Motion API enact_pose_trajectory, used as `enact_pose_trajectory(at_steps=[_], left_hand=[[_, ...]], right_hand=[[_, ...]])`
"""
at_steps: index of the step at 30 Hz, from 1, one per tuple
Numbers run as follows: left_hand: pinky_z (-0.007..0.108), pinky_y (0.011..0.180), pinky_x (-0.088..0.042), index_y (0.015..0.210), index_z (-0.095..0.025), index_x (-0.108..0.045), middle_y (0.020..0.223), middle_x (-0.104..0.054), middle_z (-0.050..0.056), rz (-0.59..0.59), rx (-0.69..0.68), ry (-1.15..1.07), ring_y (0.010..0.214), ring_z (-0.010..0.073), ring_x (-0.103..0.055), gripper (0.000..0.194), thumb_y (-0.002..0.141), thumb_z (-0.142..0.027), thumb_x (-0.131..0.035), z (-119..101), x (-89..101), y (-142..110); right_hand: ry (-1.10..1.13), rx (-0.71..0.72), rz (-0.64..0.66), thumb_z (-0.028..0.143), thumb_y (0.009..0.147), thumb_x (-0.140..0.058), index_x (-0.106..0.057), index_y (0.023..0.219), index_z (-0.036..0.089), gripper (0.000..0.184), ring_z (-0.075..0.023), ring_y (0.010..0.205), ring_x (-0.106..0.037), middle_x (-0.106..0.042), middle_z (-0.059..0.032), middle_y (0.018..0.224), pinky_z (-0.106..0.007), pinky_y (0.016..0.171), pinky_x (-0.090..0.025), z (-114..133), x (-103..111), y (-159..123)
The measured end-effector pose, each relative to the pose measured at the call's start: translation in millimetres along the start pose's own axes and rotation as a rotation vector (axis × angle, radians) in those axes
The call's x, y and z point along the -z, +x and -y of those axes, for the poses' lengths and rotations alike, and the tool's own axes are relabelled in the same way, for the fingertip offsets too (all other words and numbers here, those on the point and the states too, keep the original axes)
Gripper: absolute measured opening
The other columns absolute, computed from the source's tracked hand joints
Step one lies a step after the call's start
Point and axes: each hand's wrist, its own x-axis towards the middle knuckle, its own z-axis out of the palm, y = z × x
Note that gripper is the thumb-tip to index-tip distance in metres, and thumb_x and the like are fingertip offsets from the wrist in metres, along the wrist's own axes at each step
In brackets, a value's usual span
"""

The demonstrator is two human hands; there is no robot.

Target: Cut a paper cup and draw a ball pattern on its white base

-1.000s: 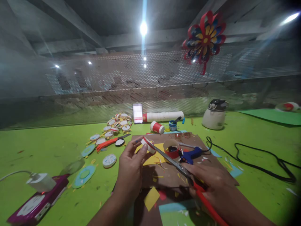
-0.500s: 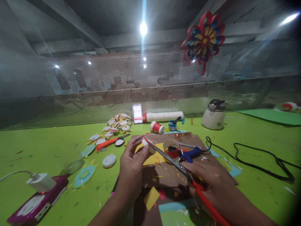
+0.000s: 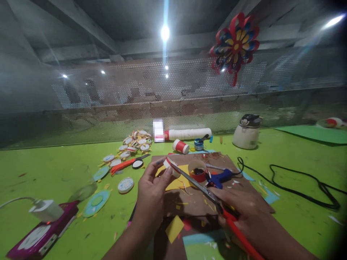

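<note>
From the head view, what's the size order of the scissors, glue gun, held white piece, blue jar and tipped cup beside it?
Scissors
Glue gun
White piece and tipped cup: too alike to rank; the piece is nearer and partly covered by the left hand
Blue jar

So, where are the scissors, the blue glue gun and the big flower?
Scissors [image 3: 208, 194]: head view, on the blades.
Blue glue gun [image 3: 221, 178]: head view, on its body.
Big flower [image 3: 236, 47]: head view, on its center.

1. A craft workspace: scissors [image 3: 199, 186] and a glue gun [image 3: 220, 178] right of centre.
2. Paper scraps [image 3: 175, 229] litter brown card [image 3: 249, 195]; decorated discs [image 3: 142, 141] pile up far, left of centre.
3. A flower ornament [image 3: 235, 47] hangs far right.
</note>
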Motion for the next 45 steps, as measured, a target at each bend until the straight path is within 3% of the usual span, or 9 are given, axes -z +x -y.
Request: enact_pose_trajectory(at_steps=[11,15,18,25,28,33,45], left_hand=[[0.031,0.088,-0.058,0.100,-0.018,-0.071,0.105,-0.076,0.005,-0.008,-0.051,-0.022,0.093,0.0198,-0.073,0.033,0.073,-0.031,-0.084,1.2,-0.5,2.8],[0.032,0.090,-0.057,0.111,-0.019,-0.072,0.111,-0.076,0.008,-0.005,0.032,-0.075,0.098,0.0221,-0.073,0.040,0.074,-0.031,-0.083,-1.6,0.0,2.2],[0.030,0.088,-0.057,0.105,-0.019,-0.077,0.107,-0.077,0.008,-0.005,0.054,-0.122,0.101,0.0228,-0.072,0.035,0.074,-0.032,-0.082,-3.3,0.7,4.0],[0.027,0.082,-0.058,0.097,-0.021,-0.079,0.094,-0.078,0.005,-0.030,0.051,-0.124,0.087,0.0178,-0.073,0.035,0.065,-0.030,-0.089,-1.8,1.5,7.4],[0.020,0.070,-0.057,0.095,-0.022,-0.079,0.094,-0.077,0.003,-0.024,0.044,-0.123,0.081,0.0136,-0.072,0.031,0.067,-0.030,-0.089,-1.5,0.8,6.2],[0.019,0.064,-0.056,0.095,-0.020,-0.079,0.098,-0.077,0.005,-0.008,0.055,-0.109,0.080,0.0145,-0.073,0.030,0.069,-0.030,-0.088,-2.4,0.5,4.0],[0.017,0.068,-0.057,0.093,-0.019,-0.079,0.095,-0.078,0.004,-0.013,0.047,-0.147,0.079,0.0126,-0.073,0.027,0.069,-0.025,-0.088,-1.8,0.0,6.1]], right_hand=[[0.036,-0.022,-0.009,0.013,0.078,-0.063,-0.075,0.114,0.022,0.039,-0.0259,0.087,-0.076,-0.080,-0.0083,0.097,-0.036,0.075,-0.061,1.3,0.4,0.7],[0.012,-0.030,0.004,0.010,0.077,-0.063,-0.075,0.116,0.023,0.042,-0.0258,0.088,-0.076,-0.080,-0.0075,0.098,-0.034,0.072,-0.061,2.9,1.0,0.9],[0.013,-0.014,0.010,0.010,0.077,-0.062,-0.075,0.115,0.022,0.042,-0.0245,0.088,-0.076,-0.080,-0.0074,0.099,-0.033,0.072,-0.061,3.3,1.3,1.5],[-0.100,0.000,-0.028,0.009,0.071,-0.058,-0.076,0.108,0.015,0.042,-0.0277,0.084,-0.077,-0.080,-0.0133,0.100,-0.035,0.068,-0.063,1.4,0.7,1.7],[-0.098,-0.005,-0.017,0.010,0.070,-0.060,-0.076,0.110,0.016,0.044,-0.0275,0.086,-0.077,-0.080,-0.0118,0.101,-0.036,0.071,-0.063,1.7,0.8,1.7],[-0.066,-0.032,0.015,0.010,0.072,-0.063,-0.075,0.115,0.017,0.045,-0.0278,0.088,-0.077,-0.080,-0.0108,0.101,-0.038,0.074,-0.063,1.2,0.8,1.5],[0.014,-0.035,0.010,0.011,0.078,-0.066,-0.075,0.112,0.021,0.037,-0.0271,0.090,-0.076,-0.080,-0.0082,0.100,-0.035,0.070,-0.062,6.8,3.1,2.7]])
